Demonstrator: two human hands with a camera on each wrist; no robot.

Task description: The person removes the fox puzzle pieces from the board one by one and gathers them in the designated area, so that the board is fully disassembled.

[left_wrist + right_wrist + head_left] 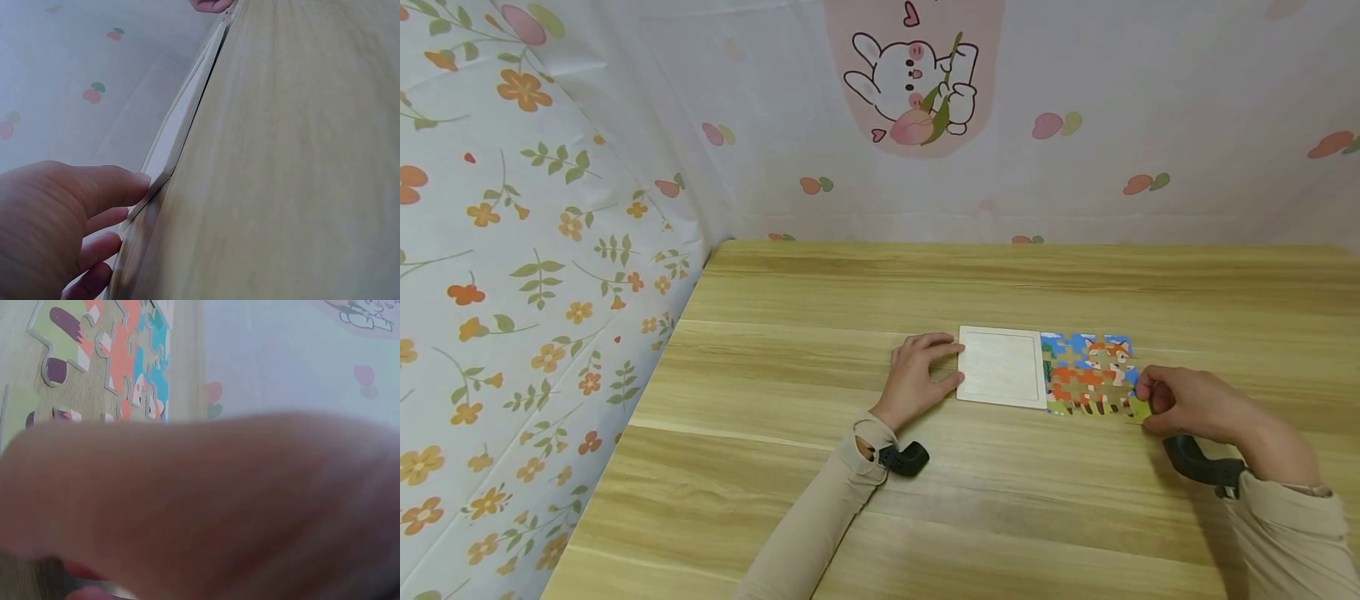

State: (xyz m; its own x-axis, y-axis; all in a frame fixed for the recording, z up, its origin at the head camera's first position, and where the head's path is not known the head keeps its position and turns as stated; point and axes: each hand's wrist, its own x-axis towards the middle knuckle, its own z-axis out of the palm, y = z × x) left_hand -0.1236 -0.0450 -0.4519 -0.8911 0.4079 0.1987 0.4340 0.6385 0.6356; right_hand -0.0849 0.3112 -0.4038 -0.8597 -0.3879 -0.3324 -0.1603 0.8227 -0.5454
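Note:
My left hand [920,371] lies at the left edge of a pale square puzzle tray [1003,367], its thumb and fingers spread along that edge. The left wrist view shows the thumb [128,184] on the tray's corner. Right of the tray lies a fox jigsaw puzzle [1086,375], its pieces loosely laid out with gaps between them. At the puzzle's near right corner, my right hand [1195,404] pinches a green corner piece [1137,410] between thumb and curled fingers. In the right wrist view the hand [206,500] blurs across the frame and hides its fingertips.
Both hands are over a wooden table [1000,500]. A white curtain [760,100] with a bunny print hangs behind its far edge, and a flowered cloth [535,292] hangs at the left. Black wrist devices [906,458] sit on both wrists.

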